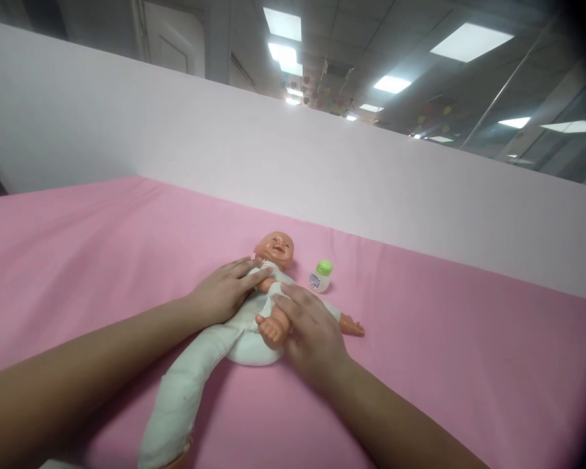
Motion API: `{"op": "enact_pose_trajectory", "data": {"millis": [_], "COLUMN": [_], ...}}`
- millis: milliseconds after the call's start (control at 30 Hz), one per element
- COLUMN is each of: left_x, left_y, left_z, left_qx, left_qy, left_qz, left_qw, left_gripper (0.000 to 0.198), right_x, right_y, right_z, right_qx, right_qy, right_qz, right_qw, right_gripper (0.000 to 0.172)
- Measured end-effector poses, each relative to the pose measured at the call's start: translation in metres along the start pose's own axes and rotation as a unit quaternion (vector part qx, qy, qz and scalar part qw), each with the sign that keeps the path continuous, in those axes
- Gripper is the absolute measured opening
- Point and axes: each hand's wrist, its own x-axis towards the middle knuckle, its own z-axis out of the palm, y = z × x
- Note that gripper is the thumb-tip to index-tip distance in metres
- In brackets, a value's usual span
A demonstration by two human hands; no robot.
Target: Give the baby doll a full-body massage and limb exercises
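Observation:
A baby doll (247,316) with a white cloth body lies on its back on a pink sheet. Its plastic head (276,249) points away from me. My left hand (228,290) grips the doll at its chest and arm, the fingers partly hidden. With curved fingers, my right hand (315,332) holds the doll's bent leg, whose foot (273,330) is folded up over the belly. The other leg (180,391) stretches toward me at the left. One doll arm (352,325) sticks out past my right hand.
Right of the doll's head stands a small clear bottle (319,281) with a green cap. The pink sheet (444,339) covers the surface beneath. A white partition (322,169) rises along its far side, with ceiling lights beyond.

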Motion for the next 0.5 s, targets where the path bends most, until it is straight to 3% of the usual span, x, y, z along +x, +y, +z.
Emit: {"op": "enact_pose_trajectory", "data": {"millis": [133, 200, 267, 367, 400, 433, 500], "left_x": [0.000, 0.000, 0.000, 0.000, 0.000, 0.000, -0.001], "left_y": [0.000, -0.006, -0.018, -0.039, -0.046, -0.051, -0.056], "left_z": [-0.002, -0.003, -0.003, -0.005, -0.006, -0.008, -0.011], "left_qx": [-0.126, -0.224, -0.366, -0.532, -0.555, -0.564, -0.573], "left_qy": [0.059, 0.099, 0.150, 0.198, 0.204, 0.206, 0.204], "left_qz": [-0.077, -0.152, -0.280, -0.437, -0.459, -0.470, -0.471], "left_qw": [0.987, 0.958, 0.875, 0.698, 0.663, 0.647, 0.639], "left_gripper": [0.050, 0.050, 0.049, 0.034, 0.029, 0.026, 0.024], "right_x": [0.000, -0.002, -0.005, -0.013, -0.016, -0.019, -0.024], "right_y": [-0.013, -0.026, -0.039, -0.053, -0.055, -0.056, -0.055], "right_z": [-0.009, -0.017, -0.023, -0.023, -0.020, -0.017, -0.009], "right_qx": [0.042, 0.083, 0.139, 0.204, 0.211, 0.206, 0.175], "right_qy": [0.019, 0.023, 0.013, -0.054, -0.097, -0.144, -0.231], "right_qz": [-0.055, -0.083, -0.093, -0.106, -0.124, -0.150, -0.201], "right_qw": [0.997, 0.993, 0.986, 0.972, 0.965, 0.956, 0.936], "right_gripper": [0.045, 0.045, 0.041, 0.025, 0.019, 0.016, 0.020]}}
